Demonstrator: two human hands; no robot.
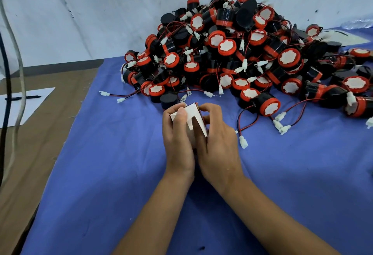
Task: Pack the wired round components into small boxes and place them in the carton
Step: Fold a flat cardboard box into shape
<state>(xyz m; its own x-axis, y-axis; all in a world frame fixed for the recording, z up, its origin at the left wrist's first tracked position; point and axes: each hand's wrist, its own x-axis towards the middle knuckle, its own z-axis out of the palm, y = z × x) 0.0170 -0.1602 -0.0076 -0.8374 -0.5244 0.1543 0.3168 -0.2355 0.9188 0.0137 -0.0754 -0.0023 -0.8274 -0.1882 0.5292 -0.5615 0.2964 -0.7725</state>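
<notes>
- The left hand (178,131) and the right hand (217,133) were together over the middle of the surface (121,174), which was draped in a blue cloth
- Between them they held a small white box (194,118), its flaps still open at the top
- The left hand's fingers were curled round the box's left side, with the thumb lying up its near face
- The right hand gripped the box from the right, its fingers hooked over the top edge and its thumb pressed against a white flap
- A sliver of red and dark showed at the box's upper rim, perhaps a component already inside; the hands covered too much to be sure
- A large pile of wired round components (252,52) lay heaped toward the far right of the surface, against a white sheet backdrop (101,12); they were black cylinders with red caps and white centres, trailing red and black wires ending in white connectors
- One loose component (266,106) lay on its side at the near edge of the pile, just right of the hands
- A stray white connector (243,142) on its wire rested on the cloth close to the right hand
- At the left edge, brown cardboard (40,133) showed beyond the cloth, with a white sheet of paper (22,107) on it and a dark pen (23,98) on the paper
- Two cables (19,62) hung down at the far left
</notes>
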